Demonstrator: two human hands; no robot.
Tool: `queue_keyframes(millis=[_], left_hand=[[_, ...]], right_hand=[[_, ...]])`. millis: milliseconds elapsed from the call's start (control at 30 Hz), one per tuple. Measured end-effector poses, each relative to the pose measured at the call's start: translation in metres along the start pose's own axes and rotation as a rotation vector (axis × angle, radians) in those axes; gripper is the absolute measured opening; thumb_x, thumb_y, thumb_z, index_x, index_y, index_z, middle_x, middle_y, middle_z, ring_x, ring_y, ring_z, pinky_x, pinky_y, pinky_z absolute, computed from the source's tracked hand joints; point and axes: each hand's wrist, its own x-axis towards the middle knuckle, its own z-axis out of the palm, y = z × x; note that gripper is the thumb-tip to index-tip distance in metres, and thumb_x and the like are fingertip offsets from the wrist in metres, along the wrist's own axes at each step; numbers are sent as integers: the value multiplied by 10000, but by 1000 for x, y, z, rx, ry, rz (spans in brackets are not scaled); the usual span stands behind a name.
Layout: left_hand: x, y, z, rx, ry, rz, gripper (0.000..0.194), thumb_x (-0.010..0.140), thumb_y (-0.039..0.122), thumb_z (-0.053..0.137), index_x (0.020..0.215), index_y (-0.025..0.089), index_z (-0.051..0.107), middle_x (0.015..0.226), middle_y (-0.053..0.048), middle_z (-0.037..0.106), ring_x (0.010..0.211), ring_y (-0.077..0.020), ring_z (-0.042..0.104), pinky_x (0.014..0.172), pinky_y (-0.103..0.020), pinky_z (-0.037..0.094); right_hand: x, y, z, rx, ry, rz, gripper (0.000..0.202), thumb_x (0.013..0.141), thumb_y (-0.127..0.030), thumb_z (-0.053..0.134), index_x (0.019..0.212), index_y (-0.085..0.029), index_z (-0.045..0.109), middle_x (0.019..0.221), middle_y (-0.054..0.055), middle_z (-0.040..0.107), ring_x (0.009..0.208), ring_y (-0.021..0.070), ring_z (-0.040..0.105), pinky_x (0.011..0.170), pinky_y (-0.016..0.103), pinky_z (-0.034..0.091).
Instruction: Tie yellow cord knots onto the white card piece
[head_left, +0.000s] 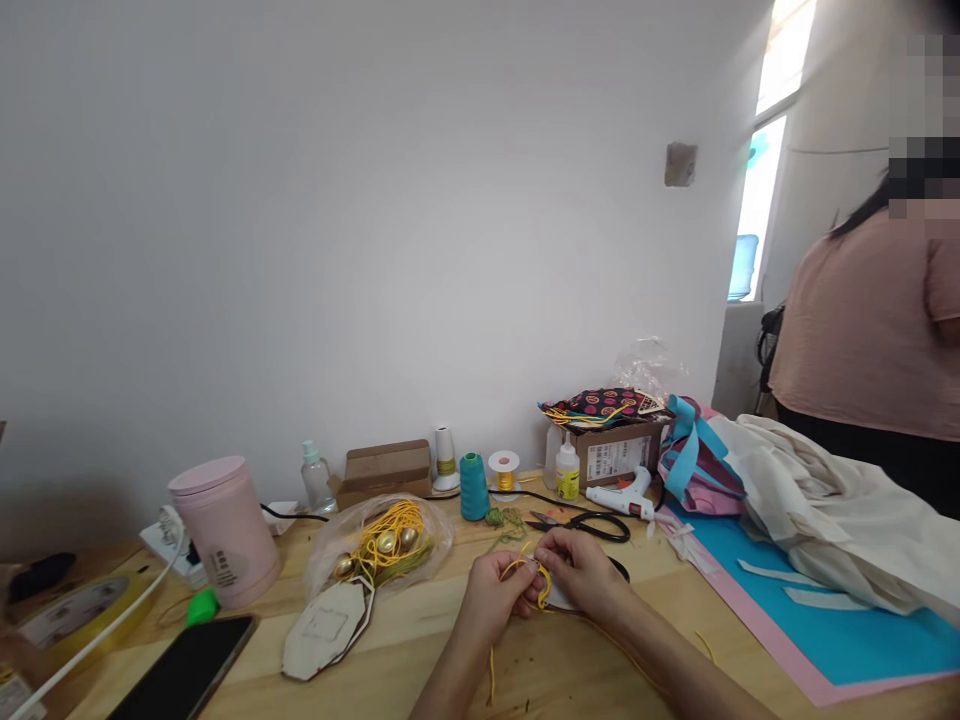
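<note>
My left hand [499,592] and my right hand [581,572] meet low in the middle of the head view, just above the wooden table. Both sets of fingers are pinched on a yellow cord [541,590], which forms a small loop between them. One cord end hangs below my left hand, and another length runs under my right forearm. Partly hidden behind my right hand lies a flat pale piece [562,597] with a dark edge. Black-handled scissors [592,524] rest just beyond my hands.
Behind are a teal thread cone [473,487], glue bottle [568,474], glue gun [626,496] and cardboard box [615,452]. Leftward lie a bag of yellow cords [390,540], pink canister [227,535] and phone [187,670]. Cloth [840,500] covers blue sheets at right; a person [870,320] stands beyond.
</note>
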Motion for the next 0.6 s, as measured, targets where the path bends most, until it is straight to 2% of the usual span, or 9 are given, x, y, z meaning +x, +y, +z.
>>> queue_keyframes(millis=[233, 433, 600], left_hand=[[0, -2, 0, -56, 25, -22, 292, 486, 365, 661, 555, 93, 578, 464, 6, 552, 417, -73, 483, 383, -170, 385], [2, -3, -2, -91, 81, -25, 278, 471, 335, 677, 582, 94, 595, 451, 18, 545, 423, -76, 484, 411, -184, 404], [2, 0, -3, -91, 92, -37, 274, 479, 340, 663, 585, 101, 582, 469, 13, 545, 439, -84, 486, 414, -184, 379]], right_hand=[[1, -6, 2, 112, -8, 24, 164, 704, -263, 454, 670, -139, 557, 611, 6, 577, 562, 108, 499, 486, 181, 355], [-1, -8, 1, 60, -24, 7, 181, 644, -311, 539, 702, -147, 589, 605, 2, 585, 527, 99, 473, 457, 178, 327], [1, -1, 3, 29, -3, 30, 176, 649, -288, 516, 703, -156, 618, 593, 5, 590, 517, 100, 459, 445, 179, 305]])
